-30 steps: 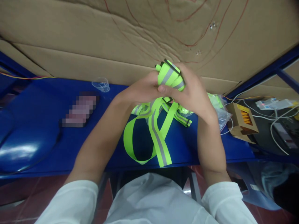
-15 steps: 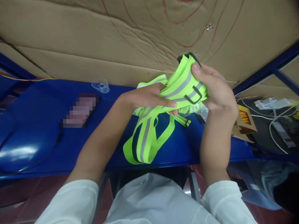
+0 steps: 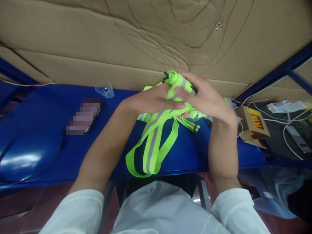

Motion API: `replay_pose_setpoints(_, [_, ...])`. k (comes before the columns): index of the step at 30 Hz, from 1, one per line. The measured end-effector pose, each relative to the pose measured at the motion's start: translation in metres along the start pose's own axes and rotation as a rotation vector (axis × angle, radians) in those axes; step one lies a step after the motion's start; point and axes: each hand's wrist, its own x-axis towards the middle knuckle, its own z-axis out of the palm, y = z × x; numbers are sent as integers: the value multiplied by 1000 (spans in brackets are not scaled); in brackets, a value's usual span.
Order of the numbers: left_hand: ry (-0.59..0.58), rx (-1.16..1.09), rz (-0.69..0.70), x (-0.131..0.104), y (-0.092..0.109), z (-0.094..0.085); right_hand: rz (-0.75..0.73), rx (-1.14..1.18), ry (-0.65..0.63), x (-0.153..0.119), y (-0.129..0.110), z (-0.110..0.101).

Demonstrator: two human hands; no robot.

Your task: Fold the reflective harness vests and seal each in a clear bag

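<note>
Fluorescent yellow-green reflective straps (image 3: 152,152) with a grey stripe are gathered between both hands above the blue table. My left hand (image 3: 159,99) grips the bundle from the left, thumb laid across it. Curled around the upper, rolled part of the straps is my right hand (image 3: 201,94), its fingers partly blurred. Black buckle pieces poke out at the top of the roll. Loose loops hang below my left hand toward the table's front edge. A short strap end with a black slider (image 3: 195,128) lies under the hands, and more strap in clear plastic shows behind them.
On the blue table (image 3: 48,156) a phone (image 3: 83,117) lies at left, near a clear plastic piece (image 3: 105,90). At right stand an open cardboard box (image 3: 254,126) with orange contents, a power strip (image 3: 286,106) and white cables. A cardboard wall (image 3: 97,39) rises behind.
My right hand has moved left and folded the straps' flat upper end over into a roll toward my left hand. The hanging loops have shifted slightly down.
</note>
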Motion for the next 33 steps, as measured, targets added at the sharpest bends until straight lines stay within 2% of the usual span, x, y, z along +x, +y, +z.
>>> replay_pose_setpoints(3, [30, -57, -21, 1, 0, 2, -110, -198, -16, -4, -14, 2])
replay_pose_setpoints(6, [-21, -159, -95, -1, 1, 3, -111, -286, 37, -4, -17, 2])
replay_pose_setpoints(8, [-41, -219, -129, -1, 1, 3, -106, -316, 61, -3, -15, 2])
replay_pose_setpoints(11, [-3, -298, -152, 0, -4, 1, -101, -320, 110, -1, -13, 5])
replay_pose_setpoints(14, [15, -259, -152, 2, -9, -1, -90, -308, 232, -2, -16, 5])
replay_pose_setpoints(17, [-18, -180, -108, 2, -10, -4, 29, -159, 251, -4, -18, 1])
replay_pose_setpoints(21, [-154, -151, -86, 0, -3, -4, 161, 265, 101, -1, -6, -4])
replay_pose_setpoints(23, [-141, -121, -96, 0, -1, -4, 178, 394, 59, 3, 3, -4])
replay_pose_setpoints(26, [-71, -58, -132, 1, -5, -7, 185, 376, 111, 5, 9, -2])
replay_pose_setpoints(29, [-62, -48, -132, 1, -10, -11, 163, 378, 146, 4, 7, -3])
replay_pose_setpoints(33, [-70, -68, -114, -3, -2, -10, 151, 545, 27, 9, 14, 0])
